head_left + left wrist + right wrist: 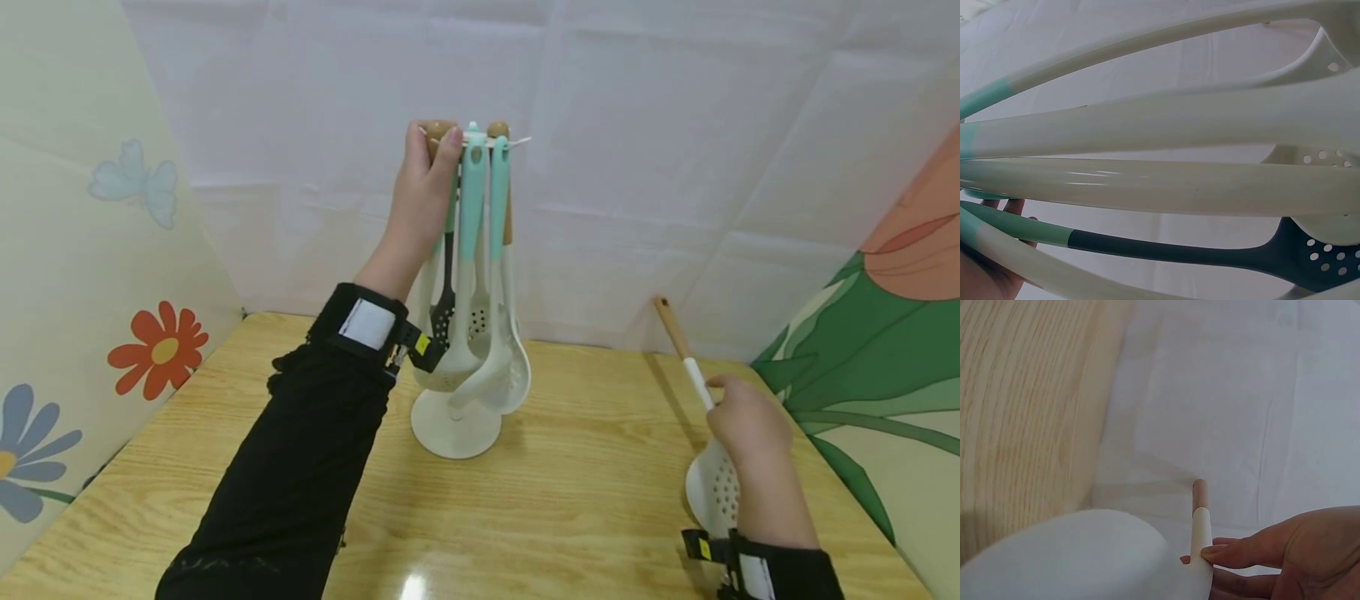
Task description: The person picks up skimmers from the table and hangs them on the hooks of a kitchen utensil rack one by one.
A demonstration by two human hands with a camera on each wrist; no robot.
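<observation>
A white utensil rack (455, 427) stands at the back of the wooden table (585, 500), with several cream, teal-handled utensils (474, 250) hanging from its top. My left hand (431, 162) is raised to the top of the rack, fingers curled round a wooden-tipped utensil handle (437, 132). In the left wrist view the long handles (1160, 119) and a dark slotted utensil (1310, 259) fill the frame, with my palm (985, 275) at the lower left. My right hand (742, 421) grips the white handle of a slotted skimmer (711, 492) at the table's right; the thumb (1222, 552) presses the handle (1200, 528).
White cloth (675, 167) hangs behind the table. A flower-printed panel (90, 333) closes the left side and a green and orange one (885, 350) the right. The skimmer's wooden tip (663, 312) points toward the back wall.
</observation>
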